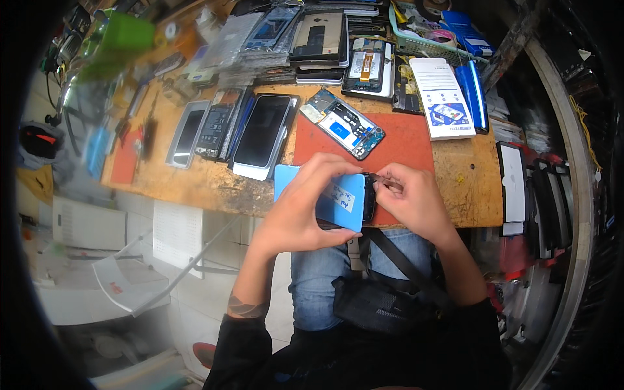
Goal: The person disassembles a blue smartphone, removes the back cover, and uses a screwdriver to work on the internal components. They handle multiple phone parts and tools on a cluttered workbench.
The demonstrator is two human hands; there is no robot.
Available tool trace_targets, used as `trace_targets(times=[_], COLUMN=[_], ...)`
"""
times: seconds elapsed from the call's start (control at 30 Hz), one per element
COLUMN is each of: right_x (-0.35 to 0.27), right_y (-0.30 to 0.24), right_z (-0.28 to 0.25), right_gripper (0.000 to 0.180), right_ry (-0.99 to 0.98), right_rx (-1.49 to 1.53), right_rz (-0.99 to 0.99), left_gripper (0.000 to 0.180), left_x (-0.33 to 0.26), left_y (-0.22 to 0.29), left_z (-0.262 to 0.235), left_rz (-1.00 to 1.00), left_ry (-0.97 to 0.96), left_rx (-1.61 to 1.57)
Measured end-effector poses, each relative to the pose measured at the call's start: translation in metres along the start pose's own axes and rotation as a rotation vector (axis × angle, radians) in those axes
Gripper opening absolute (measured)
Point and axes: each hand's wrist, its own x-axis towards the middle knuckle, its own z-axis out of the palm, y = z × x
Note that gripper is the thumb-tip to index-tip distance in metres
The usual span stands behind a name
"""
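A phone with a light blue back [338, 207] is in my left hand [294, 214], thumb and fingers curled over its two long edges. A white handwritten label sticks to the blue back. Dark inner parts [369, 198] show at the phone's right end. There my right hand [416, 200] is closed in a pinch; a thin dark piece shows at its fingertips, too small to name. Beyond my hands an opened phone [342, 123] lies with its battery and boards exposed, partly on the orange-red mat [403, 140].
Left of the mat, a black-screened phone [263, 133] rests in a white tray, beside batteries [216, 133]. Stacked phone parts [318, 39], another opened phone [367, 68], a white box [442, 97] and a green basket [416, 44] stand farther back. The wooden table's front edge borders my lap.
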Motion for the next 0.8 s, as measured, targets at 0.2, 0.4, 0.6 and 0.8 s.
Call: trace_targets(times=[0.2,0.4,0.6,0.8], right_x=[0.005,0.008,0.001,-0.016], right_y=[0.003,0.007,0.012,0.026], right_z=[0.001,0.002,-0.015,-0.037], right_gripper=[0.018,0.024,0.02,0.016], right_ry=[-0.072,-0.027,0.031,0.072], right_rx=[-0.039,-0.022,-0.001,0.007], right_rz=[0.076,0.057,0.133,0.196], left_gripper=[0.092,0.095,0.12,0.143], left_x=[-0.006,-0.019,-0.037,-0.052], left_y=[-0.007,-0.015,-0.03,-0.036], left_z=[-0.003,-0.014,-0.03,-0.019], left_rz=[-0.007,0.09,0.226,-0.079], left_ry=[0.064,0.191,0.396,0.589], left_rx=[-0.158,-0.273,-0.559,-0.773])
